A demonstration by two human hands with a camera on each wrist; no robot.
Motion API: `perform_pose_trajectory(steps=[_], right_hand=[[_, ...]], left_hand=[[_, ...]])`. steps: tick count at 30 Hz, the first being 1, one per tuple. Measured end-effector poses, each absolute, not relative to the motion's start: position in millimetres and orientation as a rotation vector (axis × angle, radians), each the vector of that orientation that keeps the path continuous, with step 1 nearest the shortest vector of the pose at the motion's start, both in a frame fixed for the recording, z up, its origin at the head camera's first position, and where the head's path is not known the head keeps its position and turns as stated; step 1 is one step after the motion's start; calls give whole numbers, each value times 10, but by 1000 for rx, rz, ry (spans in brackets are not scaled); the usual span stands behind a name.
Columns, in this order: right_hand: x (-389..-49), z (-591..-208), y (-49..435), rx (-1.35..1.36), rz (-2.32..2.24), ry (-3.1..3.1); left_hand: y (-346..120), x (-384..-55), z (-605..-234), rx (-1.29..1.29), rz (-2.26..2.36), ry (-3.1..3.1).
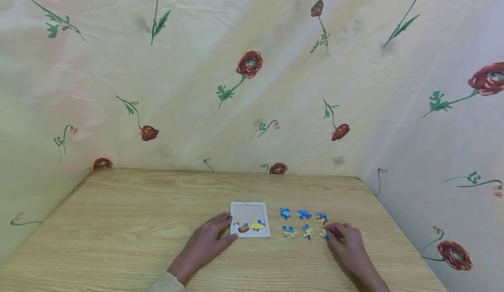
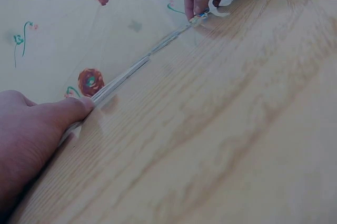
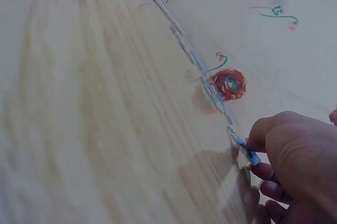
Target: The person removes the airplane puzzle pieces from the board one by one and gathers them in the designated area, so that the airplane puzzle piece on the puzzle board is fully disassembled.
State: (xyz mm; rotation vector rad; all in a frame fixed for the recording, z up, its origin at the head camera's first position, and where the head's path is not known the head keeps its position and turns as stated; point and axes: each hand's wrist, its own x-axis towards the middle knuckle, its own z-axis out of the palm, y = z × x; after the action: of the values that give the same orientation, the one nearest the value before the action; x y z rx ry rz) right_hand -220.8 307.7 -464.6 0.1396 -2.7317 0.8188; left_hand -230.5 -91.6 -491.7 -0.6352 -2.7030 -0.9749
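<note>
A square white puzzle tray (image 1: 268, 221) lies on the table, with assembled pieces (image 1: 252, 226) along its lower part showing yellow, red and blue. My left hand (image 1: 209, 238) rests at its left side, fingers along the left edge and thumb at the lower left corner. In the left wrist view the thumb (image 2: 73, 109) touches the tray's edge. Over on the right, my right hand (image 1: 348, 244) pinches a blue and yellow puzzle piece (image 1: 323, 234) between thumb and fingers. The right wrist view shows this piece (image 3: 254, 157) tilted at the fingertips.
Loose puzzle pieces lie in two rows right of the tray, among them a blue one (image 1: 285, 213) and a yellow and blue one (image 1: 308, 232). The wooden table (image 1: 157, 209) meets a flower-patterned cloth (image 1: 189, 86) behind and at both sides.
</note>
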Motion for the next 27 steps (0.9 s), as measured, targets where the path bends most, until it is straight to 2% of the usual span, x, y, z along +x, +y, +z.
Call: perform_pose_trajectory(steps=[27], right_hand=[[-2184, -4679, 3077, 133, 710, -2730]], left_hand=[[-921, -2303, -4926, -635, -971, -2703]])
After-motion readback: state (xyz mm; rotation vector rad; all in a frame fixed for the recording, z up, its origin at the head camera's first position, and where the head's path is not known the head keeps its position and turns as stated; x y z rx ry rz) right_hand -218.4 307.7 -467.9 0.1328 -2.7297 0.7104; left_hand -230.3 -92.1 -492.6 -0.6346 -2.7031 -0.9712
